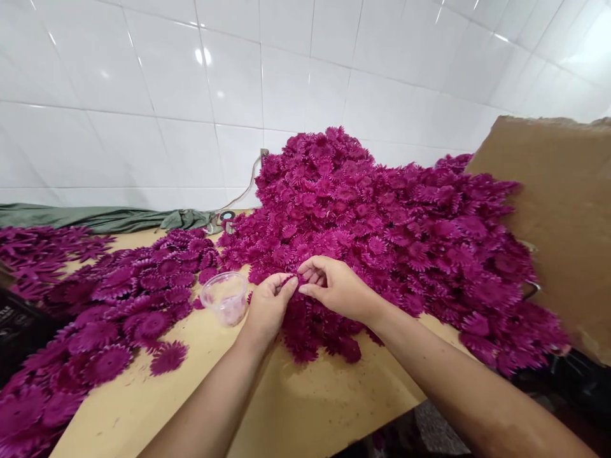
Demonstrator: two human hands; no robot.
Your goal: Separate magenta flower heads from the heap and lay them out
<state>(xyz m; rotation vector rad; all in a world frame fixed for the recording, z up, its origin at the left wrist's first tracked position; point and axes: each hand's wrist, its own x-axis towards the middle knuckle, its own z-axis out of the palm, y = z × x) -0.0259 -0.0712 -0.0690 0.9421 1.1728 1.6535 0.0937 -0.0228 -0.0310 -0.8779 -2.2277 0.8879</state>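
My left hand pinches a small magenta flower piece between thumb and fingers. Close beside it, my right hand has its thumb and fingers curled at the same piece, mostly hiding it. Both hands are over the near edge of a tall heap of magenta artificial flowers. Just left of my left hand stands a clear plastic cup with something pale at its bottom that I cannot make out. Flat fringed petal layers lie piled on the left, and a single one rests apart.
The yellowish tabletop runs up to a white tiled wall. A green cloth lies along the wall, near a cable and a small round dark item. Brown cardboard stands at right; a black box is at left.
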